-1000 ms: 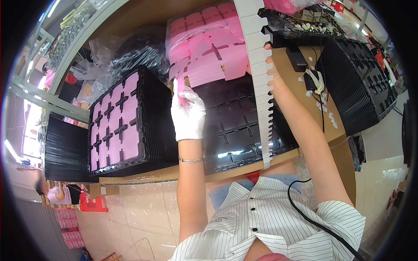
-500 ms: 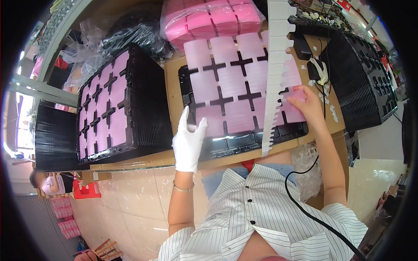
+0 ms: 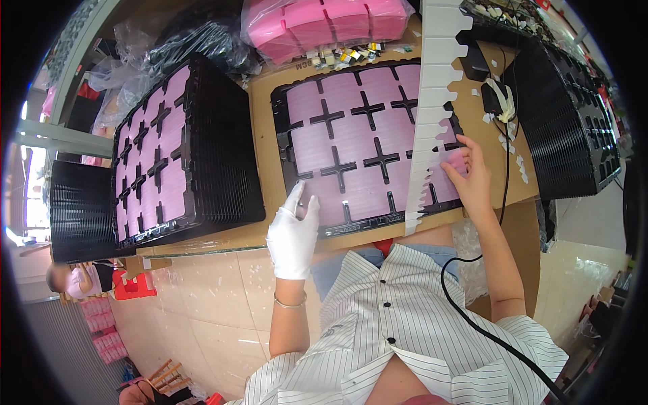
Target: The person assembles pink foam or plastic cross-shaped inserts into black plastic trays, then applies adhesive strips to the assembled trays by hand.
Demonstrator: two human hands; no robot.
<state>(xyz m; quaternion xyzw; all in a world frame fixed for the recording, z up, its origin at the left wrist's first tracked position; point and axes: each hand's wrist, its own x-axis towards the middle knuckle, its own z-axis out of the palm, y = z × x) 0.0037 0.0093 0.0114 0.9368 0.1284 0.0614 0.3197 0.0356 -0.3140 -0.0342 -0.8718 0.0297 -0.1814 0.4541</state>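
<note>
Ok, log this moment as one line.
pink sheet: over black tray | left hand: gloved, at sheet's left edge | right hand: bare, at sheet's right edge

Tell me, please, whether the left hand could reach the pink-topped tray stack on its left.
Probably yes: the gloved left hand sits close to the tray stack, and nothing visible stands between them.

Between left fingers [image 3: 295,196] and right fingers [image 3: 476,156]: foam sheet [image 3: 358,140] in tray [image 3: 364,224]. Left of left fingers: tray stack [image 3: 226,148]. Right of right fingers: cable [image 3: 507,165], then second stack [image 3: 565,128]. Beyond both: small parts [image 3: 347,55], then bundle [image 3: 331,28].
</note>
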